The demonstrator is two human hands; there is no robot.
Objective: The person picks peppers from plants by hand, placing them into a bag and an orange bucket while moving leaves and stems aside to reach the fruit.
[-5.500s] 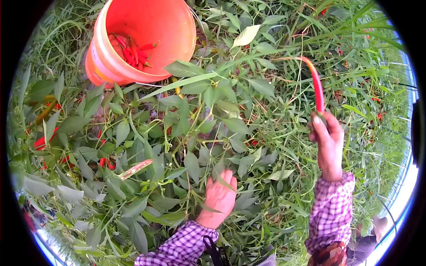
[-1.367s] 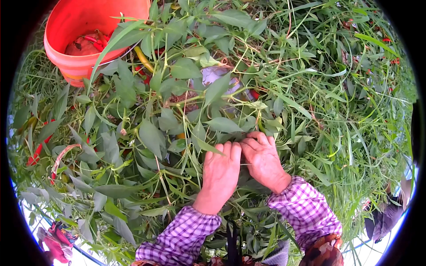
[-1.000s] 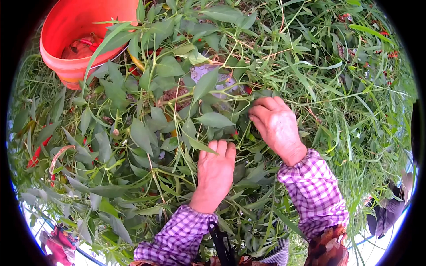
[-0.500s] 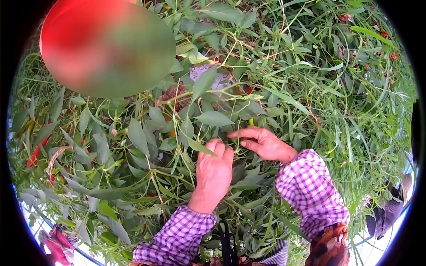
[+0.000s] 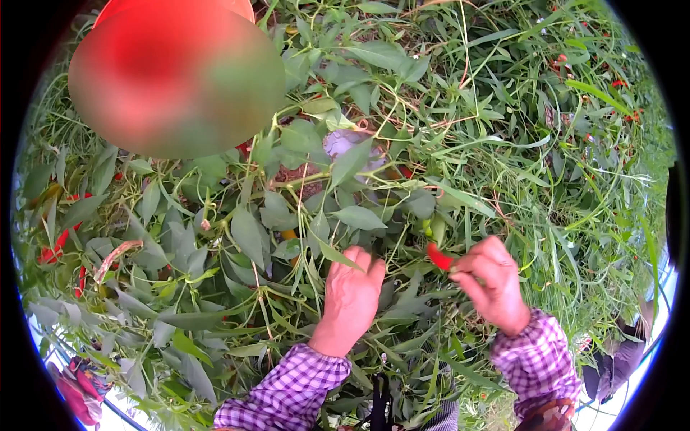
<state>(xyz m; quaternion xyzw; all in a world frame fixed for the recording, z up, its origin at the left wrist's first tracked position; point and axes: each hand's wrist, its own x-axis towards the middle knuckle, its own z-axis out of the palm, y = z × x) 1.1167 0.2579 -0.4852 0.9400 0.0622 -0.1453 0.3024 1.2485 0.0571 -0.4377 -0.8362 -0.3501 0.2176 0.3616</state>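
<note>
Right hand is pinched shut on a small red pepper. Thumb and fingertips are closed around one end, so the pepper pokes out to the left, just over the leaves. Left hand is open and flat, fingers together and stretched out, pressed palm-down into the leafy pepper plant right next to the other hand, with a narrow leaf lying across the fingertips. Both arms are in purple checked sleeves. Up in the top left corner there's an orange bucket, well apart from both hands, but it's blurred out so I can't tell what's in it. A few more red peppers hang among the leaves way over by the left edge. There's also a pale scrap of something showing through the foliage above the hands, can't make out what it is. Long grass all over the right side, tangled in with the plant.
</note>
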